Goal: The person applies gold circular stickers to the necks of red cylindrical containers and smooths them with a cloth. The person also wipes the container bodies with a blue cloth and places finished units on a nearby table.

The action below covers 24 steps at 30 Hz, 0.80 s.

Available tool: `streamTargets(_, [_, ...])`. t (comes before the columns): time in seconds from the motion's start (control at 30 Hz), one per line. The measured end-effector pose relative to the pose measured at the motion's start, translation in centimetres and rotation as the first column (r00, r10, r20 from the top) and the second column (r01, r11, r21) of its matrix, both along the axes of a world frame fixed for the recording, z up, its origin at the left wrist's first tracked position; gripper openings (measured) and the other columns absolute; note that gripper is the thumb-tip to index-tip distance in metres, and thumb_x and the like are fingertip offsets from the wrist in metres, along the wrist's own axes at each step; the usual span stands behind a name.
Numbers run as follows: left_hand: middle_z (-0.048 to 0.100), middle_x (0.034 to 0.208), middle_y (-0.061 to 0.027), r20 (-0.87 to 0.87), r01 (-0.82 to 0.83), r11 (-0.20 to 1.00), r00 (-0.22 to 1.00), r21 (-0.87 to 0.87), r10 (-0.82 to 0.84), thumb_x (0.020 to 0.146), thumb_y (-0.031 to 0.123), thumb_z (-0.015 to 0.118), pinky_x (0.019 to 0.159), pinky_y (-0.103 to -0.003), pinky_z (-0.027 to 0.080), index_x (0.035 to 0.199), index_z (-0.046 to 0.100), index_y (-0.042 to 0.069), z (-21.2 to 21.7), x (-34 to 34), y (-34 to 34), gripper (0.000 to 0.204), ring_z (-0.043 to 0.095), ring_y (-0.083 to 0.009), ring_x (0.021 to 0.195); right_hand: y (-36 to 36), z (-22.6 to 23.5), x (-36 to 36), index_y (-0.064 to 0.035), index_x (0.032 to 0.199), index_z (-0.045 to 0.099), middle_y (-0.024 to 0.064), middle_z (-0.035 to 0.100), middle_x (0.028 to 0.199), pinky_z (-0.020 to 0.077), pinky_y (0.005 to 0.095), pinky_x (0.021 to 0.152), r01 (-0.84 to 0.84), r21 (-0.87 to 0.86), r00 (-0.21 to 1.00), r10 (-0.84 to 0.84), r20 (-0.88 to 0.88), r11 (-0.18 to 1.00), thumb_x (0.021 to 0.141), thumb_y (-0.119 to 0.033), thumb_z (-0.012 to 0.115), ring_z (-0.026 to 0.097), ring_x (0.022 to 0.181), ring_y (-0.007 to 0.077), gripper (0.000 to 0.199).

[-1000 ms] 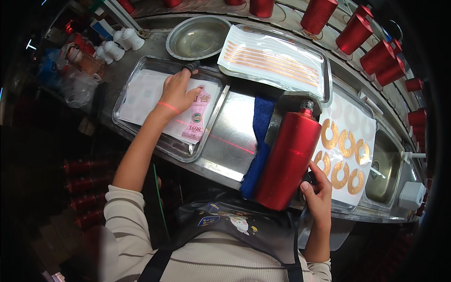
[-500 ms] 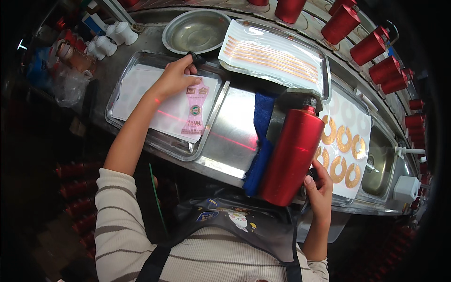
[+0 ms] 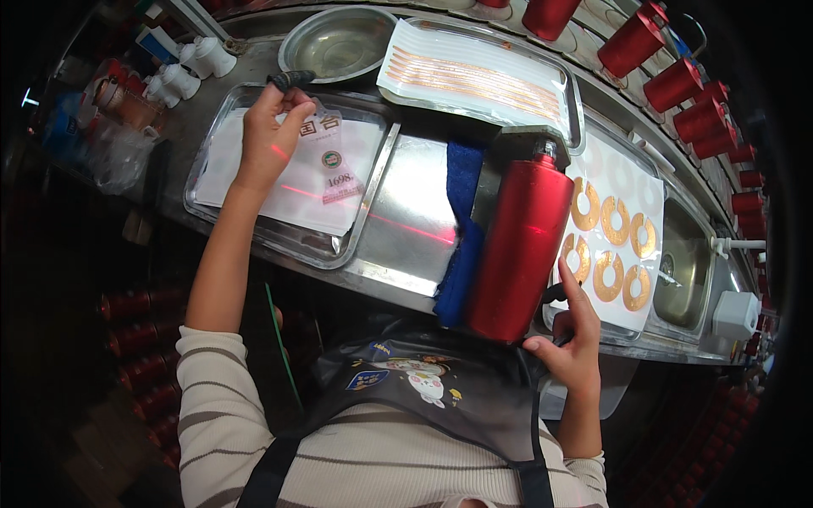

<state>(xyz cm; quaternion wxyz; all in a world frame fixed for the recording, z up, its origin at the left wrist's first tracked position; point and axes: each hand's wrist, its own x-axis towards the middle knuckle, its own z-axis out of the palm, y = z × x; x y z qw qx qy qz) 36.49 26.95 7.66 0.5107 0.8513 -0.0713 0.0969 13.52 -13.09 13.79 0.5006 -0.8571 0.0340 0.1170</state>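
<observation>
My left hand point(image 3: 273, 142) is closed on the top edge of a pink see-through decal point(image 3: 331, 161), above a stack of white sheets point(image 3: 246, 165) in a metal tray. The decal carries a round green emblem and dark print, and it hangs tilted and slightly bent. A black cover sits on a finger of this hand. A glossy red bottle point(image 3: 523, 245) lies tilted in front of my body, its neck against a metal holder point(image 3: 532, 137). Beside the bottle's lower right side, my right hand point(image 3: 574, 339) is open with thumb and index finger apart; black shows near its fingertips.
A blue cloth point(image 3: 460, 220) lies left of the bottle. Behind are a metal basin point(image 3: 334, 51) and a tray of gold-striped sheets point(image 3: 483, 76). At right lie a sheet of gold rings point(image 3: 610, 288) and a sink point(image 3: 682, 313). Red bottles point(image 3: 631, 42) line the far side.
My left hand has moved left and up, lifting the decal, which now tilts. My right hand's fingers have spread beside the bottle. The whole view has shifted slightly.
</observation>
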Motion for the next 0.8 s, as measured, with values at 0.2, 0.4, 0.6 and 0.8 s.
streamTargets(0.2, [0.065, 0.095, -0.0048, 0.236, 0.09, 0.974, 0.962, 0.207, -0.139, 0.09, -0.006, 0.067, 0.087, -0.03, 0.053, 0.115, 0.062, -0.001, 6.0, -6.2, -2.5, 0.026, 0.063, -0.0137, 0.093, 1.7, -2.3, -1.3, -0.0048, 0.157, 0.028, 0.0161, 0.059, 0.097, 0.0501, 0.037, 0.062, -0.04, -0.293, 0.969, 0.108, 0.222, 0.955, 0.066, -0.019, 0.085, 0.061, 0.074, 0.0307, 0.108])
streamTargets(0.4, [0.07, 0.087, -0.008, 0.359, 0.17, 0.967, 0.905, 0.19, -0.23, 0.084, -0.006, 0.075, 0.076, -0.029, 0.053, 0.112, 0.066, -0.002, 10.0, -11.3, -6.0, 0.03, 0.067, -0.0164, 0.08, 1.4, -3.5, -1.1, -0.0076, 0.158, 0.028, 0.0156, 0.054, 0.09, 0.0493, 0.038, 0.062, -0.041, -0.251, 0.938, 0.124, 0.325, 0.967, 0.068, -0.016, 0.081, 0.058, 0.073, 0.0308, 0.104])
streamTargets(0.6, [0.069, 0.088, -0.0116, 0.332, 0.389, 0.916, 0.854, 0.102, -0.4, 0.078, -0.009, 0.077, 0.071, -0.032, 0.057, 0.111, 0.069, -0.001, 15.5, -15.2, -9.7, 0.034, 0.068, -0.021, 0.08, 1.4, -3.7, -1.3, -0.0083, 0.158, 0.029, 0.015, 0.05, 0.086, 0.0488, 0.0383, 0.064, -0.036, -0.216, 0.946, 0.103, 0.307, 0.976, 0.067, -0.013, 0.08, 0.055, 0.072, 0.0306, 0.105])
streamTargets(0.8, [0.069, 0.091, -0.0122, 0.288, 0.535, 0.845, 0.806, 0.02, -0.517, 0.08, -0.01, 0.075, 0.077, -0.032, 0.058, 0.126, 0.058, -0.003, 15.7, -14.0, -14.1, 0.049, 0.069, -0.0184, 0.083, 0.0, -3.0, -1.1, -0.012, 0.157, 0.032, 0.0147, 0.055, 0.092, 0.0476, 0.0371, 0.063, -0.109, -0.123, 0.96, 0.137, 0.245, 0.986, 0.07, -0.01, 0.077, 0.053, 0.071, 0.0291, 0.098])
